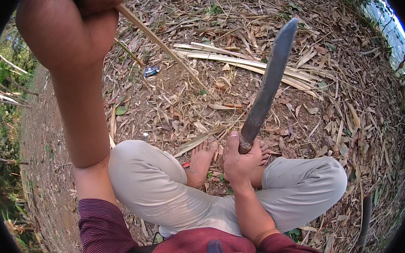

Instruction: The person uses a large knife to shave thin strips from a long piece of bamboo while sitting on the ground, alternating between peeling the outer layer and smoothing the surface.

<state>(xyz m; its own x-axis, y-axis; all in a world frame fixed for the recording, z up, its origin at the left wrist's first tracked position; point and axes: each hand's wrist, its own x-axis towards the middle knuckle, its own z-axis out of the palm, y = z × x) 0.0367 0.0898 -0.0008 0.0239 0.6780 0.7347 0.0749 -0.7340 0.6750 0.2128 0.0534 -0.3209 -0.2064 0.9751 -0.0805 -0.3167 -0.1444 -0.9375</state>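
Observation:
Raised close at the upper left is my left hand, its fingers curled and partly cut off by the picture's edge. A long, thin, pale split strip, like bamboo or cane, runs from that fist down toward the ground in the middle. My right hand is wrapped round the short dark handle of a machete, low between my knees. The dark blade points up and away, slightly to the right, its tip over the leaf litter. Strip and blade are apart.
Several pale split strips lie across the ground beyond the blade. A small dark-blue packet sits left of them. My bare feet and bent knees are close to the machete. A dark pole lies at the right, among dry leaves.

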